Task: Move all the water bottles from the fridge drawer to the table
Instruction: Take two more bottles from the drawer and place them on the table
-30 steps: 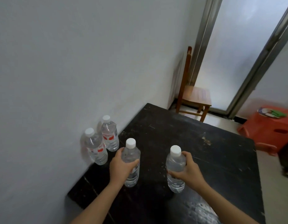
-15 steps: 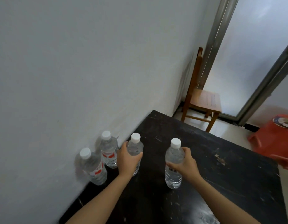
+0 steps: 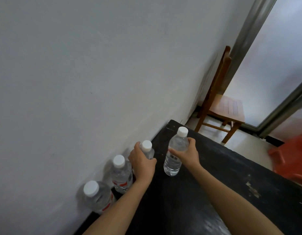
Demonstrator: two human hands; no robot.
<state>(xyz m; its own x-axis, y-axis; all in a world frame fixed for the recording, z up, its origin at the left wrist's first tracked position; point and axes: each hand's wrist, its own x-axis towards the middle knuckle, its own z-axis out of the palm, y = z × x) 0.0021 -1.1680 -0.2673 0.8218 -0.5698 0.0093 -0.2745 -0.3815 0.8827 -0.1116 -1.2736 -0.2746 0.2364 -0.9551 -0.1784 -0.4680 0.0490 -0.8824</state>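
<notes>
Two clear water bottles with white caps stand on the black table (image 3: 214,175) against the wall: one nearest me (image 3: 97,197) and one behind it (image 3: 120,173), both with red labels. My left hand (image 3: 142,164) grips a third bottle (image 3: 146,147) by its body, just past those two near the wall; most of it is hidden by the hand. My right hand (image 3: 186,154) holds a fourth bottle (image 3: 174,153) upright, its base at the table top. The fridge drawer is out of view.
A white wall (image 3: 96,82) runs along the table's left edge. A wooden chair (image 3: 223,106) stands beyond the table's far corner by a glass door (image 3: 274,56). A red plastic stool (image 3: 292,158) sits on the floor to the right.
Both hands have carried their bottles farther along the table toward the wall and the far corner. The left-hand bottle now sits in line with the two standing ones. The camera has tilted left.
</notes>
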